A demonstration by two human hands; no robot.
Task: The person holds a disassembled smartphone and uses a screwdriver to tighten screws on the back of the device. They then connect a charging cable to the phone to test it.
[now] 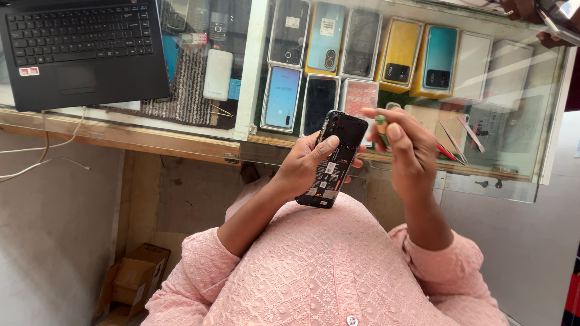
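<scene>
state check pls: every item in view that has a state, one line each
left hand: gripping the small black phone, thumb on its edge
small black phone: back cover off, insides showing, held tilted
right hand: pinching a green-handled tool
green-handled tool: held at the phone's top edge
laptop: open on the counter, screen out of view
glass counter: boxed phones inside
cardboard box: open, on the floor

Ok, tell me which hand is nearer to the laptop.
Left. The left hand, holding the opened black phone, is on the laptop's side; the right hand is farther, beyond the phone.
</scene>
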